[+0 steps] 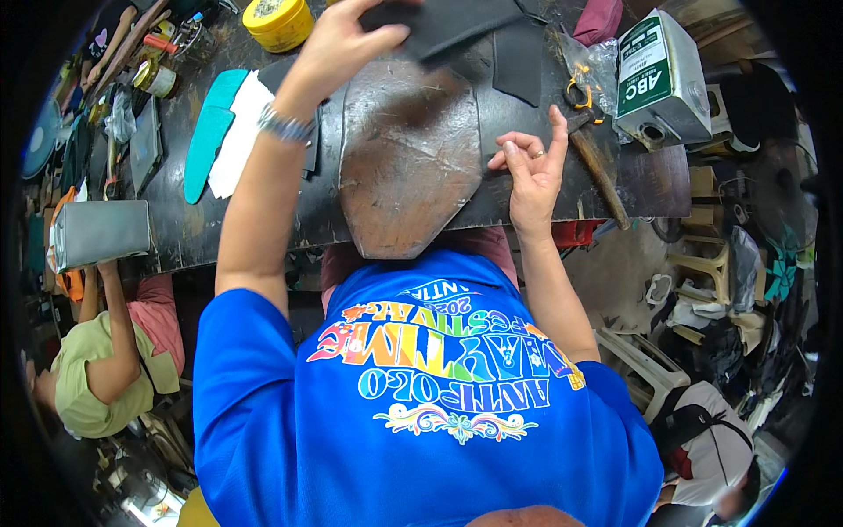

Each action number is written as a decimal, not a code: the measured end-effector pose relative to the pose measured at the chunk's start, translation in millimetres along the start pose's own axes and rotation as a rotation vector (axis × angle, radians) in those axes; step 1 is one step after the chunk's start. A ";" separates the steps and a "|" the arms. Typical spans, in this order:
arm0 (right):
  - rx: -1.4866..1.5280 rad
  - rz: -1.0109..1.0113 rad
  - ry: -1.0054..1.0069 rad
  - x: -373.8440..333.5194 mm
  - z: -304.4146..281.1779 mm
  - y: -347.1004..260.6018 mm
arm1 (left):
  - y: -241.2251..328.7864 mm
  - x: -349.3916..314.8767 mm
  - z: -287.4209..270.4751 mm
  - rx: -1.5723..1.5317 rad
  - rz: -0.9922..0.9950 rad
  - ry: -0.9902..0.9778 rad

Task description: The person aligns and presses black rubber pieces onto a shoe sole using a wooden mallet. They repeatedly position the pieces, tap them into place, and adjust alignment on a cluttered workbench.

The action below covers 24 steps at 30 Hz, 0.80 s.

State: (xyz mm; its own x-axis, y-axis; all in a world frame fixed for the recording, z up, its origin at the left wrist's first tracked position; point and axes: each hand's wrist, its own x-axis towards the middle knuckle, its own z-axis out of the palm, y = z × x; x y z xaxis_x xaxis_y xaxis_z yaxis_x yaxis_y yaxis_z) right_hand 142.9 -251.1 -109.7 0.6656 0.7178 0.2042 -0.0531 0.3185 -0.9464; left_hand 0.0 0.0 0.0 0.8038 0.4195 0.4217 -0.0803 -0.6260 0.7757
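My left hand (356,39), with a watch on its wrist, is closed on the near left edge of a flat black sheet (457,25), which looks like leather or fabric. The sheet is held over the far end of a worn brown board (408,167) and is cut off by the picture's top edge. My right hand (534,171) is raised just right of the board, index finger stretched out, the others loosely bent, nothing in it. To its right lies a hammer (599,171) with a wooden handle. Another black piece (518,63) rests beyond my right hand.
Teal (209,140) and white (243,132) cut pieces lie left of the board. A yellow tub (277,25) stands far left, and a rectangular metal can (663,83) far right. Orange-handled scissors (580,95) lie by the hammer. A co-worker (110,360) sits at left.
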 end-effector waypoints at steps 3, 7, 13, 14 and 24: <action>-0.007 0.015 -0.005 -11.4 4.8 1.7 | 3.9 -72.3 -33.4 -0.017 -0.107 -0.239; 0.050 -0.021 -0.025 -3.0 5.8 -1.4 | 12.2 -130.1 -49.1 -0.258 -0.458 -0.319; -0.081 0.006 0.025 -11.7 -15.4 -35.9 | 31.4 -147.3 -2.9 0.664 -0.165 0.040; -0.222 -0.046 0.054 -6.5 -26.6 -41.7 | 34.9 -144.0 6.6 0.534 -0.159 0.031; -0.367 0.415 0.274 61.5 -170.0 -72.9 | 23.8 -118.0 87.3 0.512 0.024 -0.212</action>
State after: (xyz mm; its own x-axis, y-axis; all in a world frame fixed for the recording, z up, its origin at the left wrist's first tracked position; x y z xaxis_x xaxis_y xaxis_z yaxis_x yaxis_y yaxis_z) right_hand 314.3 -335.4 -70.7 0.8140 0.5354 -0.2254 -0.1214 -0.2226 -0.9673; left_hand -45.3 -121.8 -72.3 0.9106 0.2927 0.2918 0.1541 -0.8955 0.4174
